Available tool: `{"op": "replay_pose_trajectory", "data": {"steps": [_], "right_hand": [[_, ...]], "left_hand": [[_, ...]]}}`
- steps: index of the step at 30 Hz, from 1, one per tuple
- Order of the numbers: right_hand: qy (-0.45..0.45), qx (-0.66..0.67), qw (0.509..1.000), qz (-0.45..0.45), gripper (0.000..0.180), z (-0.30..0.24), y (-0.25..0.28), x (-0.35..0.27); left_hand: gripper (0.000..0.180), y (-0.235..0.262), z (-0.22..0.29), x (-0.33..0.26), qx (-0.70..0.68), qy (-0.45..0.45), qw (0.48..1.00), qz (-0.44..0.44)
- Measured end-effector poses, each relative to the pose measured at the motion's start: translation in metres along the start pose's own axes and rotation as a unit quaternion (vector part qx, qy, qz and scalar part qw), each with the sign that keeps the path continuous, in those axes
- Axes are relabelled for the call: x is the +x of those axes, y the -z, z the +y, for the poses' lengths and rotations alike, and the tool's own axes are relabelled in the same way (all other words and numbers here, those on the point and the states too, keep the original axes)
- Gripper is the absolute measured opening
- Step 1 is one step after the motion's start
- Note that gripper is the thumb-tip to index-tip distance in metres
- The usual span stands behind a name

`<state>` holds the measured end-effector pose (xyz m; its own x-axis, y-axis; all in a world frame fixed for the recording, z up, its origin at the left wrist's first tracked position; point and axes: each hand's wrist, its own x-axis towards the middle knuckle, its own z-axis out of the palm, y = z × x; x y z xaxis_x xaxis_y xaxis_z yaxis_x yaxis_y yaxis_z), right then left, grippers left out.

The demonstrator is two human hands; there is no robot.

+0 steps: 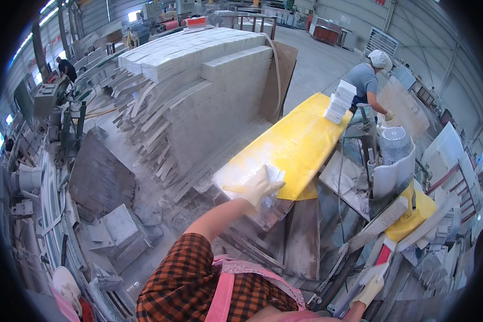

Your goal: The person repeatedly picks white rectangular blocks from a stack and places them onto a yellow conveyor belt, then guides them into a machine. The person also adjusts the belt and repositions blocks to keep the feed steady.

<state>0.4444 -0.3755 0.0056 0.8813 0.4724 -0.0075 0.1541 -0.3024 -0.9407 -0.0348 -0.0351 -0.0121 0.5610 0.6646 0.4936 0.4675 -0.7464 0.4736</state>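
My left hand (258, 189), in a pale glove, reaches over the near end of a bench covered with a yellow sheet (300, 137). Its thumb and fingers close around a small white stone piece (275, 174); the grip is partly blurred. White dust coats the sheet around it. At the sheet's far end stands a stack of white stone blocks (339, 102). Low on the right, my gloved right hand (369, 292) grips a flat white stone piece (372, 273) beside a red-and-white strip on the machine (384, 254). Its fingertips are partly hidden.
Beyond the bench at left rises a large pile of pale stone slabs (214, 102). A person in a white cap (366, 80) works at the far right near a motor (395, 142). Another yellow sheet (413, 213) lies at right. Stone offcuts (118, 231) lie at lower left.
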Motion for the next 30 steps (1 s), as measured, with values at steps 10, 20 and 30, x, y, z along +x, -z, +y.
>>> {"op": "replay_pose_trajectory", "data": {"steps": [10,20,30], "right_hand": [[0.004,0.326,0.904,-0.276,0.040,-0.088,-0.358,-0.133],[0.233,0.166,0.892,-0.351,0.059,-0.078,-0.417,-0.153],[0.155,-0.105,0.901,-0.391,0.099,-0.062,-0.407,-0.172]], "left_hand": [[0.069,0.015,0.009,0.015,0.208,0.009,0.973,-0.098],[0.089,0.000,-0.011,0.025,0.123,0.076,0.980,-0.133],[0.122,0.000,0.044,0.067,0.073,0.389,0.917,-0.052]]}}
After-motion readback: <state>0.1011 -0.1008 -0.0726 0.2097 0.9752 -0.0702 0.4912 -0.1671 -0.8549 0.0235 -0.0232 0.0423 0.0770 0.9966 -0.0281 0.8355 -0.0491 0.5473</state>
